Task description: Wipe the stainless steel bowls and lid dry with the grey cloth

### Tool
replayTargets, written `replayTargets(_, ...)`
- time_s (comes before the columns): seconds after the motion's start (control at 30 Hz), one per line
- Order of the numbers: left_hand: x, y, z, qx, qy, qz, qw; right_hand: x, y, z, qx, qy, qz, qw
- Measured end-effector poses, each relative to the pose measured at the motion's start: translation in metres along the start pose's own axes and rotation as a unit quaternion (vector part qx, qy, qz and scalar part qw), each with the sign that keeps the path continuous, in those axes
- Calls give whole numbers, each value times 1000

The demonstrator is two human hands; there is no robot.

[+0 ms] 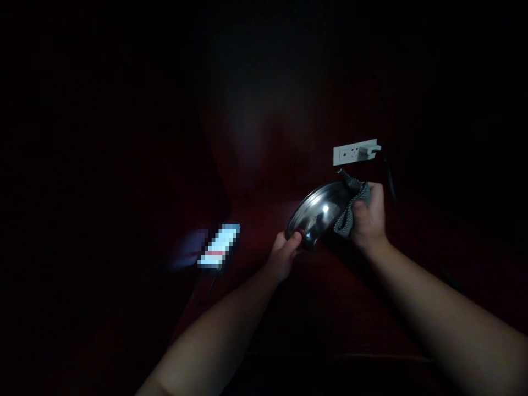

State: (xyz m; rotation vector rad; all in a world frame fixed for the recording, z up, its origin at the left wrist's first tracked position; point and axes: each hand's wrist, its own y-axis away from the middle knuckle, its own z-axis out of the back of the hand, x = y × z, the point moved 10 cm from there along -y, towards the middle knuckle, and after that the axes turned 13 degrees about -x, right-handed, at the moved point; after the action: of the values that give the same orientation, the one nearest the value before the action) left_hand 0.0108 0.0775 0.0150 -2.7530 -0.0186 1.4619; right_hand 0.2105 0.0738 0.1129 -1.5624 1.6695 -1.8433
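Note:
A shiny metal bowl point(319, 212) is held tilted on its side above a dark red surface, its rounded outside towards me. My left hand point(285, 254) grips its lower left rim, thumb on the outer face and the other fingers mostly hidden behind. At the bowl's right side, my right hand point(368, 217) is closed on a grey textured cloth point(350, 212). The cloth touches the metal and one end sticks up over the rim. Whether the right fingers also hold the bowl through the cloth cannot be made out.
A lit phone point(220, 247) with a blurred screen stands to the left, a cable below it. On the wall behind is a white socket plate point(345, 155) with a plug point(369, 149) in it. A dark cord point(390, 179) hangs at the right. Deep shadow covers the surroundings.

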Motion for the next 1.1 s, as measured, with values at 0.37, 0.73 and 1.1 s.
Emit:
replayTargets(0.37,-20,7,-16,58,-167,-93,980,20,-3,3,8,3,45,999)
replayTargets(0.73,-34,3,-25,94,-209,-162,960,19,-6,8,-14,24,58,998)
replayTargets(1.1,-3,12,-28,88,-84,14,993,26,-7,2,21,-8,87,996)
